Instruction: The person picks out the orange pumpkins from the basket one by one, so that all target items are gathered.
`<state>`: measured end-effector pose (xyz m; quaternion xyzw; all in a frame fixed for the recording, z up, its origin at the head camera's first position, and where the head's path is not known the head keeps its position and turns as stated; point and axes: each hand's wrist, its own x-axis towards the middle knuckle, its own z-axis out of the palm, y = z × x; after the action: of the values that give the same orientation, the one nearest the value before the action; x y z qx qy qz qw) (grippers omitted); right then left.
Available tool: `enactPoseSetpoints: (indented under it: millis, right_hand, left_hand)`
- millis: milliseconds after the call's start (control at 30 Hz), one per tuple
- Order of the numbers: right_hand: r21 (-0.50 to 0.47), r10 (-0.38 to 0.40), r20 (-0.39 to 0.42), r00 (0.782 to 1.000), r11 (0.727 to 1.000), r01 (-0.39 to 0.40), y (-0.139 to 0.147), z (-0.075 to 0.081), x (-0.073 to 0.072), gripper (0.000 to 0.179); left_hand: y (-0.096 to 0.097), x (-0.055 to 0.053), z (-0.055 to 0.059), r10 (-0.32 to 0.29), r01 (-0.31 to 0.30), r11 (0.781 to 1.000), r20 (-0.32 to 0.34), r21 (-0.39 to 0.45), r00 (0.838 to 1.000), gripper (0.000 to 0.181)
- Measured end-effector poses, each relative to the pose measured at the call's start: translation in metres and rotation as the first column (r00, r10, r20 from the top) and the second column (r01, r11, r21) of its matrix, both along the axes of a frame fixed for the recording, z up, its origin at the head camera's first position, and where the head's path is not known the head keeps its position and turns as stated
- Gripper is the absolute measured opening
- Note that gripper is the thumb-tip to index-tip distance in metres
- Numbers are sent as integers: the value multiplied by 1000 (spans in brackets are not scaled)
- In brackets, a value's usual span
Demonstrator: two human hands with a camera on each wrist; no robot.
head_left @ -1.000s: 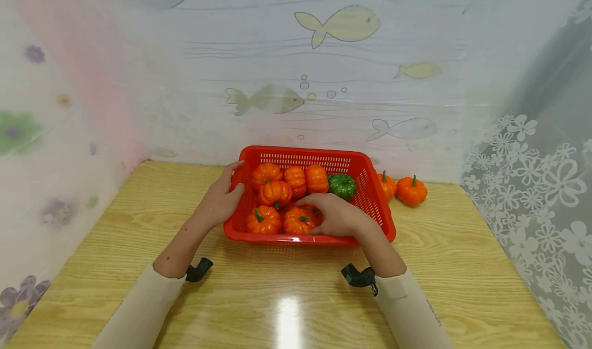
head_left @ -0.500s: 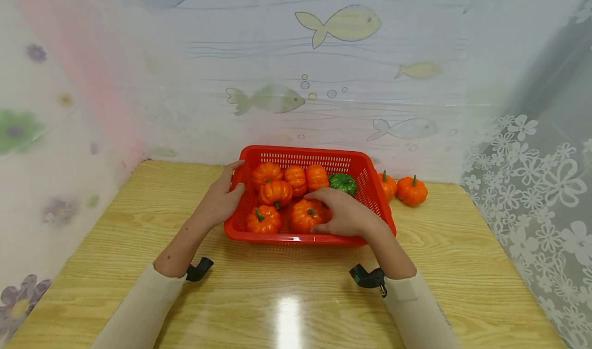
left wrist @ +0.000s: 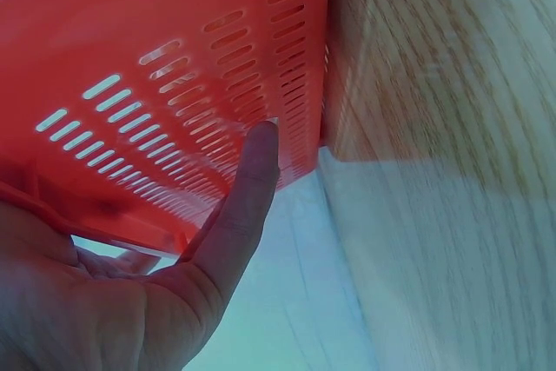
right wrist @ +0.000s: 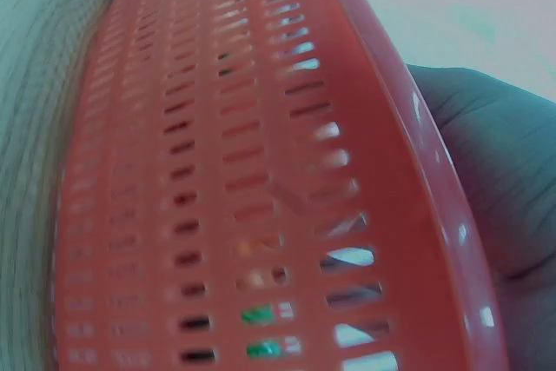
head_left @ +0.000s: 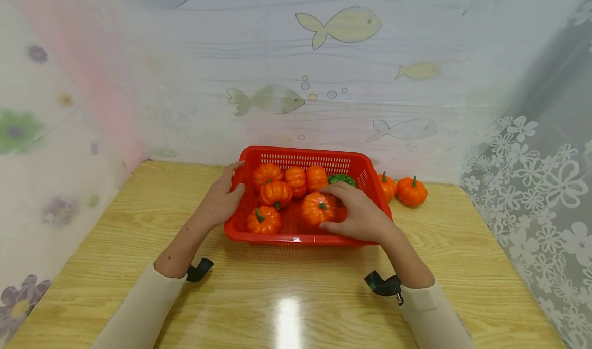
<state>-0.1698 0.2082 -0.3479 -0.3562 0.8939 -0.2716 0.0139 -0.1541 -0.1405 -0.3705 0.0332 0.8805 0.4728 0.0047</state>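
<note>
A red slotted plastic basket [head_left: 296,240] stands on the table with small pumpkins in it. My left hand [head_left: 219,200] holds its left rim; in the left wrist view one finger [left wrist: 243,197] lies along the slotted wall. Inside the basket, my right hand [head_left: 358,214] grips an orange pumpkin [head_left: 316,210] with a green stem, thumb at the front and fingers behind. A dark green pumpkin [head_left: 341,179] is partly hidden behind that hand. Another orange pumpkin [head_left: 263,221] sits at the front left, and several more are toward the back. In the right wrist view the basket wall hides the held pumpkin.
Two orange pumpkins, one partly behind the basket's right rim [head_left: 387,185] and one farther right [head_left: 412,191], rest on the wooden table [head_left: 259,297]. A fish-patterned curtain [head_left: 259,128] hangs close behind the basket. Dark wrist devices sit under both forearms.
My right hand has moved right and slightly back with the orange pumpkin, away from the front-left one, now covering part of the green pumpkin. My left hand has stayed on the rim.
</note>
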Motion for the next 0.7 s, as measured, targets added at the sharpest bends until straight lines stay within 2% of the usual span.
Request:
enactPoseSetpoints:
  millis: [400, 533, 700]
  right_hand:
    - [-151, -44, -18, 999, 988, 41, 24, -2, -2, 73]
    - [-165, -57, -29, 998, 985, 52, 32, -2, -1, 73]
    - [-162, -72, -36, 997, 985, 65, 43, 2, 2, 73]
  left_hand:
    - [-1, -2, -2, -1, 1, 1000, -14, -9, 1000, 61]
    - [-1, -3, -3, -1, 0, 1000, -25, -19, 1000, 60]
    - [-1, -2, -2, 0, 0, 1000, -7, -14, 1000, 61]
